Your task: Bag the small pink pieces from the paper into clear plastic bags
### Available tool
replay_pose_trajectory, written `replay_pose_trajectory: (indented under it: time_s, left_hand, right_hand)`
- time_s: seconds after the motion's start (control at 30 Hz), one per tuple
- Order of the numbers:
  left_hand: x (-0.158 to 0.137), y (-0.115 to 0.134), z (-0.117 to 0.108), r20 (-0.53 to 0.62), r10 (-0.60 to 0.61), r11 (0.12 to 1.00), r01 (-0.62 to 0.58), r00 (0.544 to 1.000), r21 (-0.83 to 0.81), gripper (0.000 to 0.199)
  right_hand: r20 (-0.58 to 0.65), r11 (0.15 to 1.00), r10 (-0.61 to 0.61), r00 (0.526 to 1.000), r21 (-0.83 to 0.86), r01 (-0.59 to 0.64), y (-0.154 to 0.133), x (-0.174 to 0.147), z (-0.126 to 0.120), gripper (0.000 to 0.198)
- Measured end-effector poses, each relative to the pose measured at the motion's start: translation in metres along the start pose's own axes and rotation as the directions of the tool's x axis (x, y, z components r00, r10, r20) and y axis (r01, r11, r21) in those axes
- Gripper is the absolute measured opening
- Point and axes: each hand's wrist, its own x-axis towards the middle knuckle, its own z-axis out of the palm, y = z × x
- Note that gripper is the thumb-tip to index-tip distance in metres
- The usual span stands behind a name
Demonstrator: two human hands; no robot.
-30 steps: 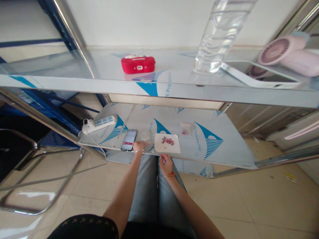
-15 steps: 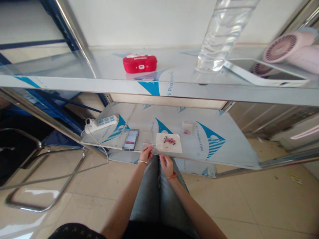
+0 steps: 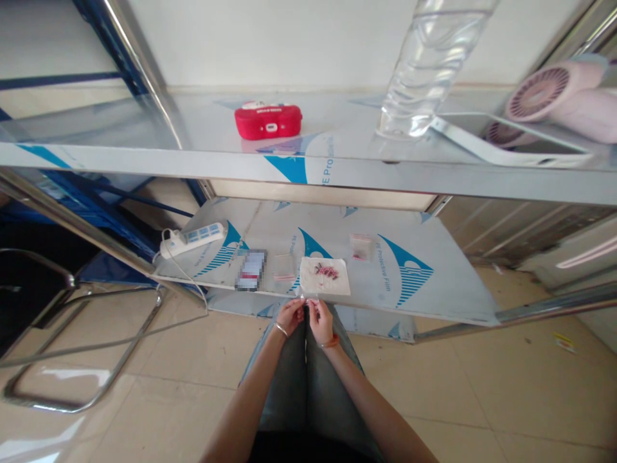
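My left hand (image 3: 290, 315) and my right hand (image 3: 321, 323) meet over my lap, just in front of the lower shelf's front edge. Both are closed, with fingertips pinched on what looks like a small clear plastic bag (image 3: 303, 297), mostly hidden by the fingers. Beyond them a white paper sheet (image 3: 341, 286) lies on the shelf, bearing a small pile of dark red and black pieces (image 3: 326, 271), too small to name. Left of the paper is a flat clear zip bag (image 3: 284, 267). Farther right lies another zip bag (image 3: 360, 246) with a little dark red content.
A phone (image 3: 251, 270) and a white power strip (image 3: 193, 239) with its cable lie on the left of the lower shelf (image 3: 448, 289). Above, the upper shelf holds a red case (image 3: 268, 122), a water bottle (image 3: 417, 77), a white-edged device (image 3: 511, 151) and a pink fan (image 3: 544, 93).
My left hand has drawn back from the clear zip bag on the shelf and moved right to meet my right hand. My right hand has barely moved.
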Motion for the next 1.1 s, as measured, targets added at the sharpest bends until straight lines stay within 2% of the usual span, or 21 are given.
replay_pose_trajectory:
  time_s: [0.17,0.37,0.47,0.57,0.67,0.73,0.83,0.9,0.97,1.1]
  left_hand:
    - [0.0,-0.003,-0.003,-0.037,0.023,0.997,-0.026,0.999,-0.069,0.048]
    - [-0.008,0.019,-0.015,0.098,-0.013,0.942,0.045,0.995,-0.331,0.04]
    - [-0.008,0.025,-0.016,0.132,-0.043,0.936,0.086,0.99,-0.341,0.036]
    - [-0.005,0.026,-0.015,0.179,-0.093,0.955,0.138,0.979,-0.261,0.037]
    - [-0.002,0.024,-0.017,0.195,-0.17,0.977,0.191,0.966,-0.097,0.035]
    - [-0.001,0.023,-0.018,0.216,-0.208,0.977,0.212,0.954,0.002,0.035]
    - [-0.001,0.024,-0.017,0.262,-0.226,0.972,0.198,0.938,0.127,0.039]
    - [-0.002,0.028,-0.011,0.272,-0.231,0.956,0.166,0.934,0.241,0.04]
    - [-0.003,0.035,0.0,0.256,-0.205,0.927,0.104,0.945,0.36,0.04]
    - [-0.008,0.056,0.024,0.238,-0.051,0.857,-0.08,0.97,0.509,0.043]
  right_hand:
    - [-0.043,0.999,-0.001,0.999,-0.05,-0.001,0.004,0.001,0.0,0.024]
    - [-0.004,0.995,0.103,0.995,0.011,-0.103,0.006,0.001,0.001,0.027]
    - [0.036,0.989,0.14,0.989,0.04,-0.142,0.003,0.002,0.0,0.028]
    - [0.101,0.979,0.188,0.977,0.065,-0.195,0.0,0.003,-0.001,0.03]
    - [0.171,0.94,0.282,0.944,0.149,-0.308,-0.001,0.005,-0.002,0.031]
    - [0.26,0.879,0.355,0.898,0.235,-0.415,-0.001,0.007,-0.002,0.031]
    - [0.44,0.759,0.434,0.786,0.292,-0.582,-0.004,0.015,-0.006,0.03]
    - [0.544,0.704,0.445,0.711,0.279,-0.654,-0.008,0.023,-0.01,0.029]
    - [0.606,0.67,0.434,0.667,0.278,-0.689,-0.014,0.032,-0.015,0.029]
    - [0.617,0.627,0.413,0.669,0.34,-0.701,-0.027,0.05,-0.024,0.028]
